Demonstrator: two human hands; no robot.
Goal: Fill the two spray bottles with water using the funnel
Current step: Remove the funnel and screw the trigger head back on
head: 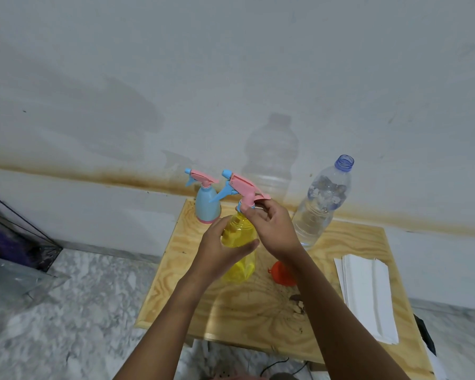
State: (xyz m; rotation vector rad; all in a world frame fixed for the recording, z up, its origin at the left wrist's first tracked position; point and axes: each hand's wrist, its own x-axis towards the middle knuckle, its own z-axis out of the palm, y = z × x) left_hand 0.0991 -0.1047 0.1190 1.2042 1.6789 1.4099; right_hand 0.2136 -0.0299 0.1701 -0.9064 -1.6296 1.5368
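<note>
Gripping the near-upright yellow spray bottle (237,260) in your left hand (219,244), you pinch its spray head (243,185), directly above, with your right hand (272,229).

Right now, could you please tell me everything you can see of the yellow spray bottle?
The yellow spray bottle looks like translucent yellow plastic, topped by a pink spray head with a blue nozzle, trigger and collar. It stands roughly upright near the middle of the wooden table. The left hand wraps its body, and the right hand pinches the neck just under the head. Whether it holds water I cannot tell.
</note>
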